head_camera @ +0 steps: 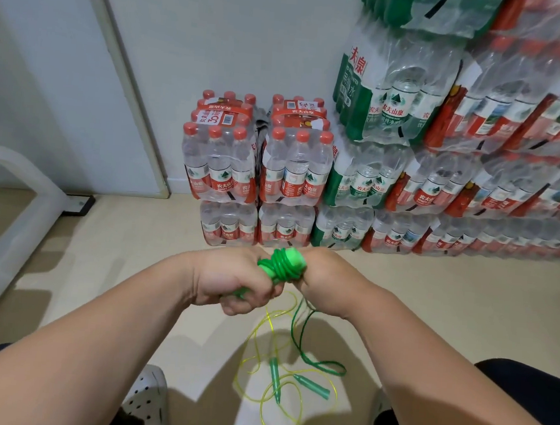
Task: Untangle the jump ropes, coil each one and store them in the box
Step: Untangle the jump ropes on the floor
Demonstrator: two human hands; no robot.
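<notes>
We are coiling the green rope (282, 267): left hand (236, 281) grips its handles, right hand (328, 283) pinches the cord. Next, we judge, wind in the loose tail.

Your left hand (232, 284) grips the green jump rope (282, 267), fingers (248, 305) curled round the handle end, with cord wound tight round the top. Your right hand (328, 283) holds the same bundle from the other side, its fingers mostly hidden. A loose green tail hangs from the bundle down to the floor (432, 308). The yellow jump rope (274, 378) lies there in loose loops, its green handles (312, 386) close together. Water bottle packs (292, 169) are stacked against the wall. White shoe (147, 396) at bottom left.
</notes>
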